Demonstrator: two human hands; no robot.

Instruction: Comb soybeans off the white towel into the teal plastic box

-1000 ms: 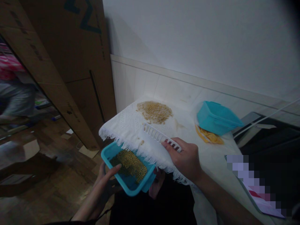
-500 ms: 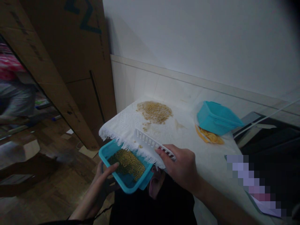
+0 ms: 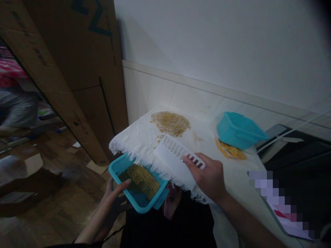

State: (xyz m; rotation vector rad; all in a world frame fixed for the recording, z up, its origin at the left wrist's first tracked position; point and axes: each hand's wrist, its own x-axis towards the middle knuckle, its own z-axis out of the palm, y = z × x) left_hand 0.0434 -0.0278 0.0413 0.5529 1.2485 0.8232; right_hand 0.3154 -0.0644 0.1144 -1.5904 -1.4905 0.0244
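Note:
My left hand (image 3: 110, 201) grips a teal plastic basket (image 3: 137, 184) from below and holds it just under the fringed edge of a white cloth (image 3: 139, 137) on the table. The basket holds a heap of yellow-green beans (image 3: 141, 179). My right hand (image 3: 210, 177) grips a white slotted plastic panel (image 3: 176, 158), tilted with one long edge on the cloth near the fringe. A pile of tan beans (image 3: 170, 123) lies farther back on the cloth, and a few loose ones are scattered between the pile and the panel.
A second teal basket (image 3: 239, 130) lies tipped over yellow scraps (image 3: 231, 150) at the right of the table. A large cardboard box (image 3: 69, 69) stands to the left. A white cable (image 3: 292, 130) crosses a dark surface at right. Wood floor lies below.
The white panel swept toward the cloth's fringe, then moved back right and tilted up with my right hand. The teal basket shifted slightly left and stays under the edge.

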